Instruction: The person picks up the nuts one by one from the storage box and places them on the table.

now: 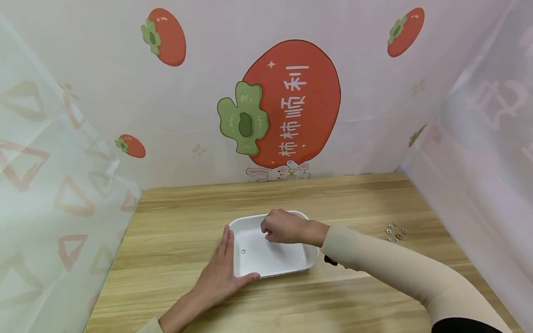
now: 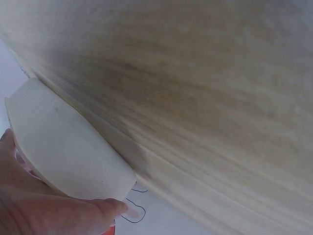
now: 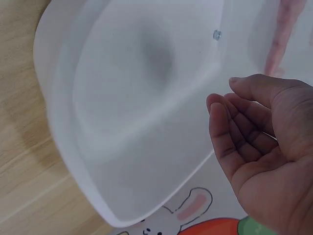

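A white rounded tray sits on the wooden table, with one small metal nut on its floor near the left end. My left hand rests against the tray's near left corner, straight fingers along the left wall and thumb along the near wall. In the left wrist view, that thumb lies along the outside of the tray. Above the tray is my right hand. The right wrist view shows its fingers loosely curled, the thumb apart from them and nothing between.
Several small metal nuts and rings lie scattered on the table to the right of the tray. A patterned cloth wall stands behind the table, with more cloth on both sides.
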Action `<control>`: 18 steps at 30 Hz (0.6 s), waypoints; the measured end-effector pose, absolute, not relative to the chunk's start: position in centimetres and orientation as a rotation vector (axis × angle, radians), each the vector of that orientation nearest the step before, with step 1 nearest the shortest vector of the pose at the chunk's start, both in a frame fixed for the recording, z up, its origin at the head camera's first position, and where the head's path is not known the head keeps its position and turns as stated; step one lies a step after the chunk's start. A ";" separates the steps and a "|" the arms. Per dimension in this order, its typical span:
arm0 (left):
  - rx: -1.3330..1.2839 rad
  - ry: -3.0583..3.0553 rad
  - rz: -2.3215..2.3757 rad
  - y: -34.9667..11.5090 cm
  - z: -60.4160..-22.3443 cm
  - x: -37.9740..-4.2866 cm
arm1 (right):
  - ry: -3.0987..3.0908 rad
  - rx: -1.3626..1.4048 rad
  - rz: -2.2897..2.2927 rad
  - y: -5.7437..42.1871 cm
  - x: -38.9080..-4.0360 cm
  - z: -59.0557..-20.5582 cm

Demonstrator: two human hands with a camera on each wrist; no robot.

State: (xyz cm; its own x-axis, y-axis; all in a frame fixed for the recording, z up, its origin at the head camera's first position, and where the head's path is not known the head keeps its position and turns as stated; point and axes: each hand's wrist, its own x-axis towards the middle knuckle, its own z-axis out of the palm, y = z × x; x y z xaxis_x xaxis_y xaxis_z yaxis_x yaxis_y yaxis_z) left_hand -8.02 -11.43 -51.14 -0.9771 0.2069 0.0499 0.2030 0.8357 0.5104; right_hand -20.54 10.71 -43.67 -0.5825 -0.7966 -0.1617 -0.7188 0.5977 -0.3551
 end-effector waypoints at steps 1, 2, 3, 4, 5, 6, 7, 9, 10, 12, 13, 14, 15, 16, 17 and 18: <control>0.336 3.003 0.837 -11.4 -51.2 -8.0 | 2.518 -1.240 -0.348 10.5 -20.5 -43.8; 0.336 3.005 0.840 -11.4 -51.1 -8.0 | 2.515 -1.255 -0.329 10.3 -20.6 -44.1; 0.339 3.008 0.840 -11.4 -51.2 -8.0 | 2.510 -1.272 -0.307 10.0 -20.6 -44.3; 0.339 3.008 0.840 -11.4 -51.2 -7.9 | 2.505 -1.288 -0.286 9.8 -20.6 -44.4; 0.338 3.009 0.842 -11.5 -51.1 -7.9 | 2.501 -1.307 -0.264 9.5 -20.6 -44.5; 0.340 3.010 0.846 -11.5 -51.1 -7.9 | 2.494 -1.321 -0.246 9.3 -20.5 -44.6; 0.340 3.009 0.852 -11.5 -51.1 -7.9 | 2.487 -1.335 -0.227 9.0 -20.4 -44.7; 0.344 3.006 0.856 -11.5 -51.1 -7.9 | 2.472 -1.373 -0.185 8.5 -20.4 -45.0; 0.347 3.005 0.860 -11.5 -51.1 -7.9 | 2.465 -1.392 -0.167 8.3 -20.3 -45.1; 0.355 3.003 0.868 -11.5 -51.2 -7.9 | 2.452 -1.428 -0.139 7.9 -20.2 -45.4; 0.356 3.000 0.869 -11.5 -51.2 -7.9 | 2.448 -1.446 -0.128 7.7 -20.2 -45.6; 0.356 2.998 0.870 -11.5 -51.2 -8.0 | 2.445 -1.462 -0.118 7.4 -20.1 -45.7; 0.357 2.996 0.873 -11.5 -51.2 -8.0 | 2.441 -1.470 -0.118 7.2 -20.1 -45.9; 0.356 2.995 0.878 -11.5 -51.2 -8.0 | 2.440 -1.478 -0.118 7.0 -20.1 -46.0; 0.356 2.995 0.883 -11.5 -51.2 -8.0 | 2.438 -1.481 -0.119 6.9 -20.1 -46.2; 0.355 2.996 0.889 -11.5 -51.2 -7.9 | 2.438 -1.482 -0.122 6.7 -20.1 -46.3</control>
State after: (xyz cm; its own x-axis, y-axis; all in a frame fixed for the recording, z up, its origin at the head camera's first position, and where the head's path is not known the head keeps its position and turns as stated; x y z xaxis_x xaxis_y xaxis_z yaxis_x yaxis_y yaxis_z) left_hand -7.94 -11.46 -51.19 -0.9745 0.2142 0.0675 0.2163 0.8149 0.5377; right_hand -20.05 6.66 -46.32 -0.4317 -0.8802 -0.1973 -0.8561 0.4687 -0.2179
